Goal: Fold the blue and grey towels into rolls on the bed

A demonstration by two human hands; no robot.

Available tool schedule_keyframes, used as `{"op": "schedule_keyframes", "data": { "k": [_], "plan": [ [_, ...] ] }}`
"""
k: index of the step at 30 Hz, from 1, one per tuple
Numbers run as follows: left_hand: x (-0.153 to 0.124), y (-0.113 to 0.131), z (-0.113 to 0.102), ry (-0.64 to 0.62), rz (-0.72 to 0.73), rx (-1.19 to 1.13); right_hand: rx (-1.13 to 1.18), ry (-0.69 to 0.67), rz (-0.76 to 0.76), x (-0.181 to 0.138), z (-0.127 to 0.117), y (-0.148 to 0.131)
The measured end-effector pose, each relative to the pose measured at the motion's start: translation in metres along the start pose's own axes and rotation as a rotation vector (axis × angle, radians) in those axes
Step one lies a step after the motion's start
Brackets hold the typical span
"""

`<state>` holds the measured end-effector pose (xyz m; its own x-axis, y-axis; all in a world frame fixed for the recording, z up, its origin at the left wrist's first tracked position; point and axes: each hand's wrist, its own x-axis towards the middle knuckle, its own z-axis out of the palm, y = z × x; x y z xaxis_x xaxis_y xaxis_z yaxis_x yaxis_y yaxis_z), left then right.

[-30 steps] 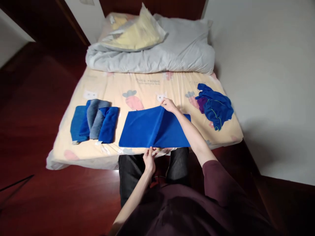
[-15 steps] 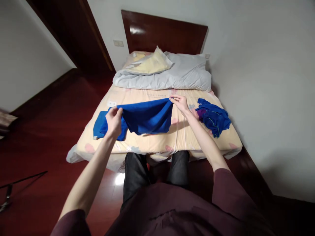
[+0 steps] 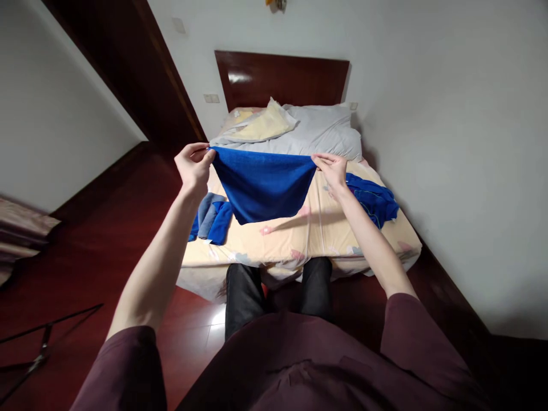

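A blue cloth (image 3: pixel 265 185) hangs in the air above the bed, stretched between my two hands by its upper corners. My left hand (image 3: pixel 194 162) pinches the upper left corner between thumb and fingers. At the upper right corner, my right hand (image 3: pixel 331 168) grips it the same way. The cloth sags a little in the middle, and its lower edge hangs free. Below my left hand, folded blue and grey-blue cloths (image 3: pixel 213 220) lie on the bed. Partly behind my right forearm is a crumpled pile of blue clothes (image 3: pixel 372 200) with a thin light-coloured line on it.
The bed (image 3: pixel 274 245) has a pale, flower-patterned sheet. Grey bedding (image 3: pixel 325 128) and a pale yellow cloth (image 3: pixel 269 123) lie by the dark wooden headboard (image 3: pixel 286 77). A black metal stand (image 3: pixel 45 337) is on the floor at the left, and a wall runs along the right.
Both hands have lifted the blue cloth higher and drawn its corners further apart, pulling the top edge straighter. The view has tilted up; more of the folded cloths at the left now shows.
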<state>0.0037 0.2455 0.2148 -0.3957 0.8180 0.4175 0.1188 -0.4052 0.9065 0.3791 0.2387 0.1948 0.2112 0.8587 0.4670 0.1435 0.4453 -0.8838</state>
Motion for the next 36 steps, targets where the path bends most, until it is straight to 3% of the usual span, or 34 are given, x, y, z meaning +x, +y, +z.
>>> {"op": "schedule_keyframes", "data": {
  "k": [8,15,20,25,30,33,36],
  "plan": [
    [-0.022,0.019,0.005,-0.153,0.138,0.061,-0.038,0.022,-0.002,-0.034,-0.045,-0.022],
    [-0.064,0.021,-0.019,-0.359,-0.053,0.113,-0.003,-0.001,0.148,-0.095,-0.091,-0.029],
    [-0.071,0.013,-0.024,-0.472,-0.223,0.087,-0.038,-0.031,0.191,-0.115,-0.104,-0.027],
    [-0.053,-0.034,-0.009,-0.47,-0.335,0.083,-0.069,-0.059,0.275,-0.095,-0.097,0.009],
    [-0.022,-0.096,0.025,-0.427,-0.453,0.112,-0.082,-0.066,0.308,-0.048,-0.066,0.066],
    [0.001,-0.114,0.052,-0.35,-0.388,0.105,-0.073,0.024,0.238,-0.02,-0.043,0.093],
    [0.018,-0.115,0.067,-0.269,-0.212,0.067,-0.081,0.076,0.135,-0.006,-0.032,0.112]
  ]
}}
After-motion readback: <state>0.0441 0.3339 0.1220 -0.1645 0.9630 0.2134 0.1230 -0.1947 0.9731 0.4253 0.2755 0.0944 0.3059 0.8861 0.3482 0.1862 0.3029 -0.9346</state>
